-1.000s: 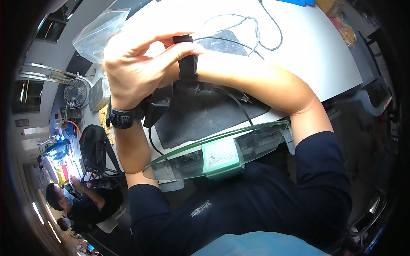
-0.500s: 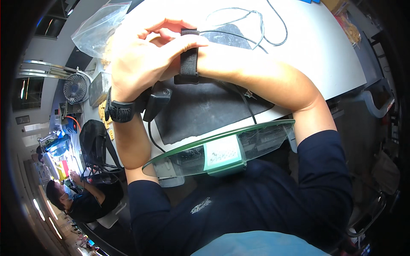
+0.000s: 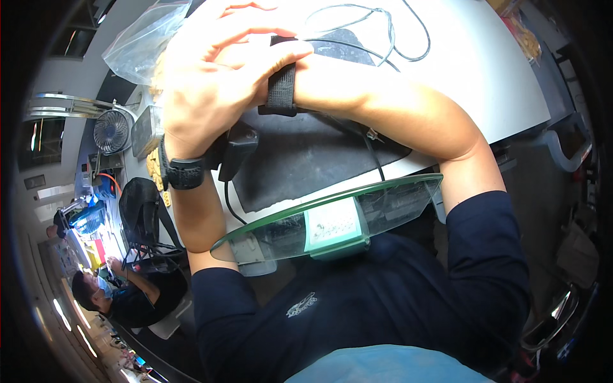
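Note:
My left hand (image 3: 207,96) reaches across to my right wrist, thumb and index finger closed on the black wrist strap (image 3: 281,89) there. Its other fingers stretch out past the strap. My right forearm (image 3: 357,86) lies bent across the table; the right hand is hidden behind the left, so its fingers do not show. Another black strap (image 3: 186,173) circles my left wrist, and a dark blocky device (image 3: 239,150) with a cable sits beside it. Below both arms is a black mat (image 3: 306,172).
A green-edged clear pane (image 3: 402,207) with a pale green block stands between me and the mat. Loose cable (image 3: 391,32) coils on the white table (image 3: 485,96). A plastic bag (image 3: 143,45), a fan (image 3: 112,132) and a seated person (image 3: 140,293) are at left.
My left hand has shifted slightly up, and its fingers have straightened and spread from their earlier curl. The thumb stays at the strap. My right forearm has hardly moved.

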The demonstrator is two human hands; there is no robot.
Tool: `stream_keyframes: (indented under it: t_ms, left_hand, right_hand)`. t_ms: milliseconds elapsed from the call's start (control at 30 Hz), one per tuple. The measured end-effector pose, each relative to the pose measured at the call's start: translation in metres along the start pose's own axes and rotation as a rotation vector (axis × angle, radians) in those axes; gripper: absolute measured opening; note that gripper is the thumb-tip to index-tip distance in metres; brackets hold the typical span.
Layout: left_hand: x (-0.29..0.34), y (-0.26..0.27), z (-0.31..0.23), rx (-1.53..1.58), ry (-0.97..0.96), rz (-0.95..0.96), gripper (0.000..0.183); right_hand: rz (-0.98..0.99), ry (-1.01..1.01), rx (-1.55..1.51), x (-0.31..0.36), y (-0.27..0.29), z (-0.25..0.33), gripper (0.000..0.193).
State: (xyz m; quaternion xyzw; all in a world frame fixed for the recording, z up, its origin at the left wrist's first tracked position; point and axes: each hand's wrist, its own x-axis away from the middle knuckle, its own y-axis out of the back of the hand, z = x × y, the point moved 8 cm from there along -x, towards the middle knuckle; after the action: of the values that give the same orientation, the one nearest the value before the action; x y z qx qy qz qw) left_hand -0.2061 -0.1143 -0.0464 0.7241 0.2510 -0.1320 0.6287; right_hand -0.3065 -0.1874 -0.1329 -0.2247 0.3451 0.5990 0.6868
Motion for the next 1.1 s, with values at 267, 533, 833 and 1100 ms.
stream_keyframes:
  t_ms: [267,533,833,1100]
  left_hand:
    - [0.009,-0.005,-0.011,-0.145,0.108,0.000,0.013]
    - [0.008,0.041,0.013,-0.227,-0.010,-0.449,0.024]
    - [-0.001,-0.001,-0.024,-0.193,0.131,-0.153,0.040]
    - [0.000,-0.015,-0.003,-0.526,0.185,0.148,0.040]
  right_hand:
    - [0.010,-0.015,-0.104,-0.006,-0.006,0.003,0.013]
    - [0.035,-0.007,-0.148,-0.089,0.007,-0.049,0.013]
    - [0.113,0.002,-0.284,0.068,0.085,0.095,0.014]
    - [0.147,-0.007,-0.339,-0.032,0.034,0.039,0.014]
